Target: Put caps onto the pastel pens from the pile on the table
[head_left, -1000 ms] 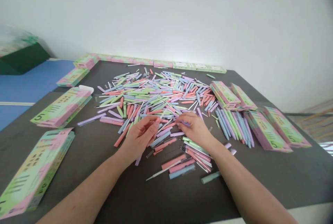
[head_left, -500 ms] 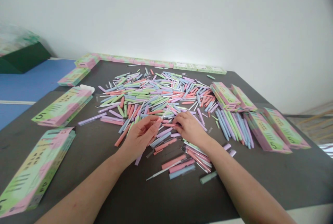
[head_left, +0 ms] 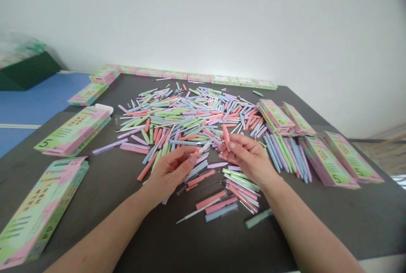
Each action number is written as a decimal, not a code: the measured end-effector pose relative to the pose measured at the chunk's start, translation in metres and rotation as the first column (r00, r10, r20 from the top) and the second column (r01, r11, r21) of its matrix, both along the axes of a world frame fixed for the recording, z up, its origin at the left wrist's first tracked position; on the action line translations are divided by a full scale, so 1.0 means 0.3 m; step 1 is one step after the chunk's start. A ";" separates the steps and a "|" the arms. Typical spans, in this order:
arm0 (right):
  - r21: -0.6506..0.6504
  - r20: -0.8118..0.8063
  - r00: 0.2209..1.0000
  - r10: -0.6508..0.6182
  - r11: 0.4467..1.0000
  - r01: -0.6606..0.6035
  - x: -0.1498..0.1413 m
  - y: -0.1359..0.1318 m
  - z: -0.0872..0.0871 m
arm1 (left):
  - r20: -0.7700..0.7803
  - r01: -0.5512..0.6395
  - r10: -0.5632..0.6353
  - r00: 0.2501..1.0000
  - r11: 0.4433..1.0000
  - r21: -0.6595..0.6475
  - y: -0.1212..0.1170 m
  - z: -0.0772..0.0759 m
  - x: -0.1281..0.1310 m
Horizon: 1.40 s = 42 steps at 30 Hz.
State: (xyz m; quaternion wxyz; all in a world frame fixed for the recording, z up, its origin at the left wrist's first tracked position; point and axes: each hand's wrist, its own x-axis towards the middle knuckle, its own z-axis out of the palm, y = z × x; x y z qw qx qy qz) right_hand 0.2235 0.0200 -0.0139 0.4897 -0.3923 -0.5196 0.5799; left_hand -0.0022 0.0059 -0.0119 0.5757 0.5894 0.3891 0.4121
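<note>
My left hand (head_left: 171,172) is closed in a pinch on a coral-red pen part (head_left: 197,153). A pale, clear-looking end sticks out of it toward the right. Between thumb and fingers, my right hand (head_left: 253,161) grips a coral-red pen barrel (head_left: 226,133), tilted upward. The two parts are apart, with a small gap between my hands. Below them lie loose pink and blue barrels (head_left: 221,211), a white refill (head_left: 201,211) and a cluster of green, red and white pen pieces (head_left: 242,192). My fingers partly hide what each hand holds.
A wide heap of pastel pen parts (head_left: 177,112) spreads across the dark table (head_left: 152,239). Pens lie in a row (head_left: 287,154) at the right, beside printed pen boxes (head_left: 330,163). More boxes (head_left: 74,129) stand at the left and along the wall. A dark green bin (head_left: 30,70) is at far left.
My right hand has risen from the heap and moved right, now with a coral-red barrel held upward. The left hand stays nearly in place, still pinching its red part.
</note>
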 end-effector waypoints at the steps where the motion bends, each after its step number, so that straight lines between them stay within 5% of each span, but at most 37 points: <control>1: -0.012 -0.022 1.000 -0.019 1.000 0.018 -0.004 -0.001 0.004 | -0.009 0.014 -0.014 1.000 1.000 -0.003 -0.002 0.001 0.001; 10: 0.119 -0.193 0.962 -0.192 0.969 0.217 -0.020 -0.026 0.069 | -0.113 0.045 -0.044 0.993 0.999 0.006 -0.016 0.024 0.008; 15: 0.206 -0.120 0.967 -0.227 0.947 0.248 -0.015 -0.037 0.065 | -0.152 0.082 -0.077 0.985 0.996 0.031 -0.013 0.025 0.003; 31: 0.298 -0.038 0.983 -0.177 0.937 0.181 0.000 -0.045 0.055 | -0.183 0.139 -0.131 0.974 0.990 0.030 -0.011 0.011 0.000; 42: 0.284 0.163 0.986 -0.028 0.959 -0.019 -0.016 -0.063 0.080 | -0.284 0.168 -0.130 0.950 0.979 0.116 -0.015 -0.012 -0.013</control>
